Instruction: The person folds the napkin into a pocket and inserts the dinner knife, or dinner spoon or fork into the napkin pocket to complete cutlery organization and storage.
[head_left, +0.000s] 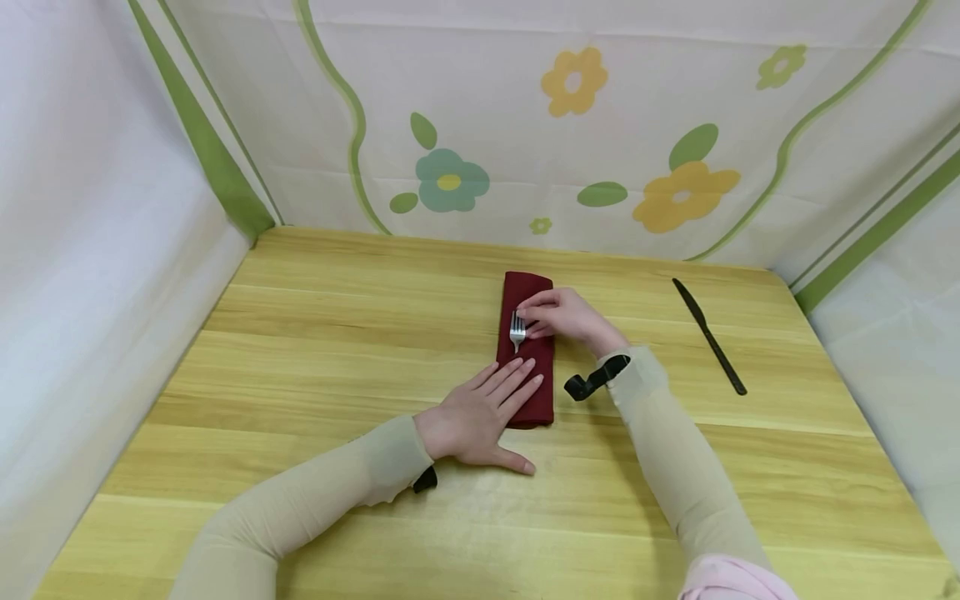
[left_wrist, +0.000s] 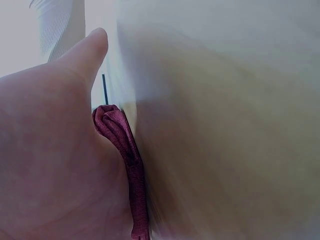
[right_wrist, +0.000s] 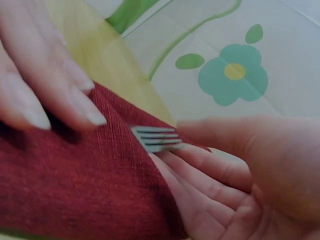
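Note:
A dark red folded cloth napkin (head_left: 536,375) lies lengthwise on the table. From its fold sticks the head of a metal fork (head_left: 517,329), tines pointing to the far side; the handle is hidden in the cloth. My left hand (head_left: 477,412) rests flat on the near half of the napkin, fingers straight and the thumb spread over the wood. At the tines, my right hand (head_left: 564,317) pinches the fork. In the right wrist view the thumb lies at the tips of the fork (right_wrist: 156,138), with the other fingers beneath and partly under the napkin (right_wrist: 100,175).
A black knife (head_left: 708,337) lies slantwise on the wooden table (head_left: 337,333), to the right of my right hand. White curtains with printed flowers (head_left: 678,196) enclose the table at the back and both sides. A black strap and camera (head_left: 596,379) sit on the right wrist.

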